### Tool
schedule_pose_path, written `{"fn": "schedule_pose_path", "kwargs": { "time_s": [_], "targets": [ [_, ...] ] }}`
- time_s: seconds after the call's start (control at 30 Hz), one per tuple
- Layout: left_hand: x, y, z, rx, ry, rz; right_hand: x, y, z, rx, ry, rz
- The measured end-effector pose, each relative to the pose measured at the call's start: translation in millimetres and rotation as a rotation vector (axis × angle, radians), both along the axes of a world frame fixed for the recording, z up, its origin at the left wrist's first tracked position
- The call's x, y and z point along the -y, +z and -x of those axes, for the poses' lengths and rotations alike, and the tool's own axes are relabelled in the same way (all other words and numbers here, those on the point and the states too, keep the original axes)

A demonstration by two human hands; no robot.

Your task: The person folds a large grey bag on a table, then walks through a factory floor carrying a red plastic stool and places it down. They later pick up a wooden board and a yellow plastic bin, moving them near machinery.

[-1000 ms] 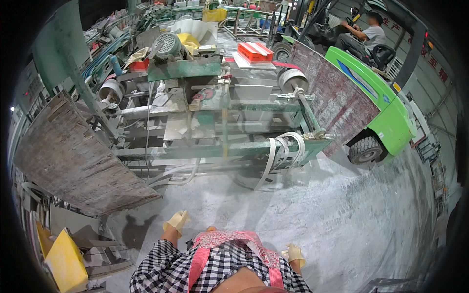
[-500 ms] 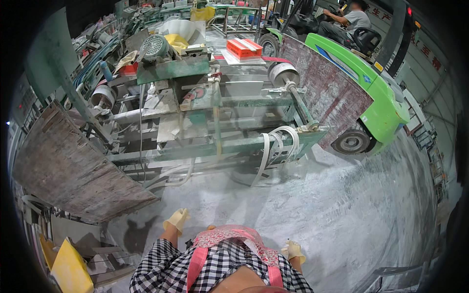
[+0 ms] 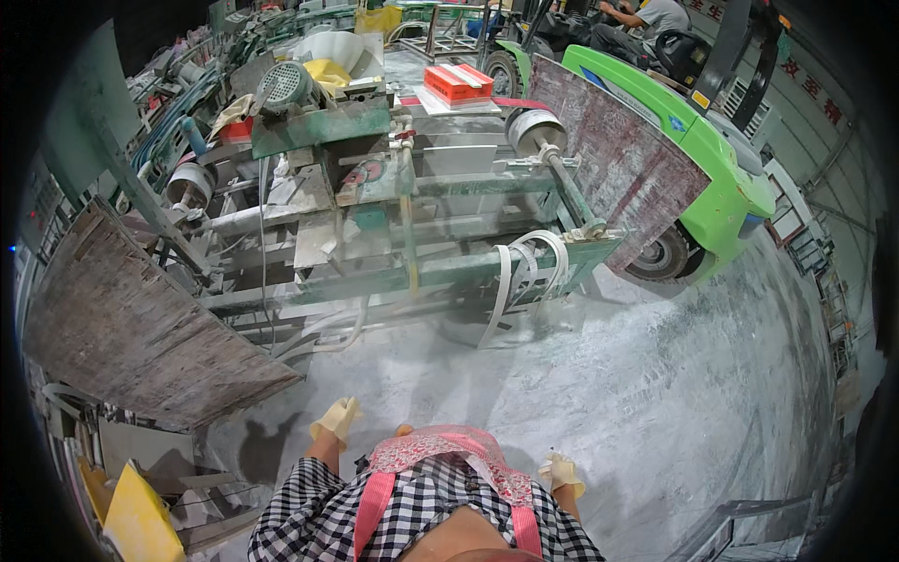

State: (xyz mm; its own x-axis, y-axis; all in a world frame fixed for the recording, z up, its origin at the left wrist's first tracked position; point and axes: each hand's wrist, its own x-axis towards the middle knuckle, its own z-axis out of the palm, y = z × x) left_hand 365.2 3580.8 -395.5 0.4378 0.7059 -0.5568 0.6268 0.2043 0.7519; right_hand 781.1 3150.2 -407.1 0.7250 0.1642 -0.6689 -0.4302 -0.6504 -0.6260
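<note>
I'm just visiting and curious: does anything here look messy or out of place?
Yes. White dust coats the floor, pale hoses hang loose off the green machine, and a stained slab leans beside it. Both gloved hands, left and right, hang empty.

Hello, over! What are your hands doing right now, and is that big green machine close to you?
Left hand and right hand gloved, empty, hanging at sides. Green stone-cutting machine ahead, untouched. Dusty floor between; brown slab leaning at left.

green machine [image 3: 393,225] nearer, forklift [image 3: 693,140] shifted up-right, view tilted
</note>
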Motion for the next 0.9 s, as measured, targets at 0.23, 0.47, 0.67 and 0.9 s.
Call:
{"fn": "schedule_pose_path", "kwargs": {
  "time_s": [0.23, 0.47, 0.67, 0.9],
  "targets": [
    [-7, -18, -1, 0.055, 0.02, -0.009, -3, -5, -4, -0.05, 0.008, -0.115],
    [-13, -20, -7, 0.087, 0.018, -0.005, -3, -8, -8, -0.1, -0.028, -0.077],
    [-8, -12, -14, 0.067, -0.028, -0.037, 4, -12, -5, -0.107, -0.096, -0.101],
    [-11, -19, -19, 0.005, -0.028, -0.017, 15, -17, 5, -0.113, -0.153, -0.133]
  ]
}}
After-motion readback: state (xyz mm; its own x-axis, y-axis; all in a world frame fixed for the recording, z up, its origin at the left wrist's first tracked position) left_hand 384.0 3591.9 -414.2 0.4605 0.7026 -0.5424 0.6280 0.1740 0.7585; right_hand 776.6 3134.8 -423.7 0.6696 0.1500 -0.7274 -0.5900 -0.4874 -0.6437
